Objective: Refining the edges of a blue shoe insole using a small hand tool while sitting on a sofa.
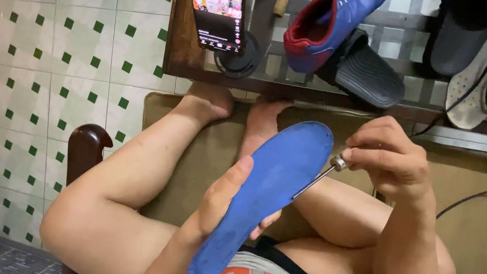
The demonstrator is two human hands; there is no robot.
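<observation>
Left hand (222, 200) fingers clasp the blue insole (267, 193) by its edges at mid-length, over the lap; right hand (387, 156) pinches an awl (324, 172), tip on the insole's face. Thin, light, bendy foam — best gripped by its edges, near the tool point.

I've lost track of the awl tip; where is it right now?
In the head view, centre-right: the awl is pinched in the right hand, with its thin shaft meeting the right edge of the blue insole held by the left hand.
</observation>
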